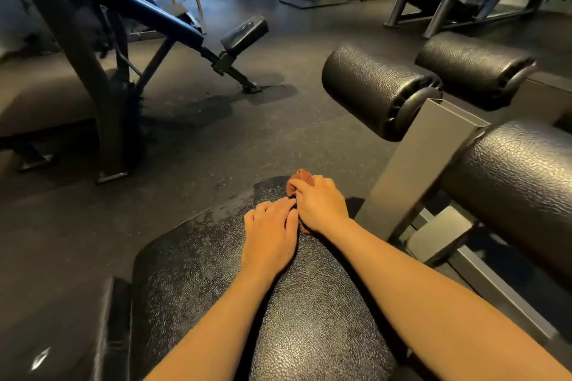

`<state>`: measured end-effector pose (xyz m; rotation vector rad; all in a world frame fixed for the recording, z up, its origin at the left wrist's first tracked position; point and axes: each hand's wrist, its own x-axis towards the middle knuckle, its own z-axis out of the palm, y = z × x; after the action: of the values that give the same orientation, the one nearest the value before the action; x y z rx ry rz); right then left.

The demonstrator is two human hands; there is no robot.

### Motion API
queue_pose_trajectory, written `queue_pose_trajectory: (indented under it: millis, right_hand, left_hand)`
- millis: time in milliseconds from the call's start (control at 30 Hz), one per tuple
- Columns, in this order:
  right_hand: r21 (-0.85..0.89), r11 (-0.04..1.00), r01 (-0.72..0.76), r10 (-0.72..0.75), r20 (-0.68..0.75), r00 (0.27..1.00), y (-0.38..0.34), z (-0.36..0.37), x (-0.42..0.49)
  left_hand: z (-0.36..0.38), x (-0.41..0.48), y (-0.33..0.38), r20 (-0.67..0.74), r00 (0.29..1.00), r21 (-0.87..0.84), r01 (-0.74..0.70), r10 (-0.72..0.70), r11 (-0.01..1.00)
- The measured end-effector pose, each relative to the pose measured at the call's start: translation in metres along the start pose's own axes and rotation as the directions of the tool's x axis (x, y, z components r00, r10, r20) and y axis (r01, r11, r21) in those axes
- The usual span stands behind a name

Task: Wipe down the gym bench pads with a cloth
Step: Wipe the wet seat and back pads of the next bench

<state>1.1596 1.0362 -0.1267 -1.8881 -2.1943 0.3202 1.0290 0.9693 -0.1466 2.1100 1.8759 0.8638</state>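
Rust-brown cloth: bunched on black bench pad, centre frame.
Right hand: clenched around cloth.
Left hand: relaxed, flat on pad.

A bench pad fills the near centre, with both hands at its far end. The right hand holds a cloth on the pad's far edge. The left hand lies just beside it on the left, touching it. An upright post stands right of the pad, with one roller pad on its left, another on its right, and a third behind. An incline bench stands on the floor at far left.
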Motion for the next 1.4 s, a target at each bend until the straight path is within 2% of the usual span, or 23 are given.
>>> queue_pose_trajectory:
  millis: [133,333,467,867,1033,1133,1233,1333,1400]
  right_hand:
    - [0.044,0.997,-0.062,0.060,0.046,0.997,0.005,-0.006,-0.020]
    - [0.042,0.984,-0.170,0.168,0.055,0.984,0.013,-0.019,-0.081]
    - [0.044,0.972,-0.229,0.227,0.037,0.973,0.015,-0.024,-0.121]
    - [-0.019,0.923,-0.385,0.383,-0.050,0.922,0.014,-0.029,-0.207]
    - [-0.034,0.934,-0.355,0.346,-0.154,0.925,0.014,-0.016,-0.224]
    - [0.024,0.985,-0.169,0.170,-0.203,0.964,0.006,-0.005,-0.224]
    - [0.095,0.995,-0.017,0.027,-0.103,0.994,-0.007,0.004,-0.217]
    - [0.006,1.000,-0.015,0.015,-0.051,0.999,-0.002,0.006,-0.188]
    - [-0.014,0.996,-0.085,0.083,-0.077,0.994,-0.001,0.003,-0.165]
  left_hand:
    - [-0.006,-0.006,0.002,-0.009,0.998,-0.001,-0.059,0.059,0.998]
    - [-0.006,-0.041,0.019,0.078,0.994,0.009,-0.080,0.079,0.997]
    - [-0.004,-0.079,0.033,0.093,0.986,0.017,-0.143,0.141,0.990]
    - [-0.007,-0.125,0.042,0.138,0.975,0.059,-0.186,0.177,0.981]
    - [-0.012,-0.133,0.046,0.143,0.975,0.038,-0.176,0.169,0.984]
    - [-0.014,-0.134,0.046,0.118,0.980,-0.011,-0.158,0.159,0.987]
    - [-0.017,-0.124,0.034,0.122,0.990,-0.115,-0.051,0.065,0.992]
    - [-0.030,-0.110,0.009,0.147,0.987,0.020,-0.069,0.065,0.997]
    - [-0.041,-0.102,-0.011,0.163,0.986,0.142,-0.065,0.042,0.988]
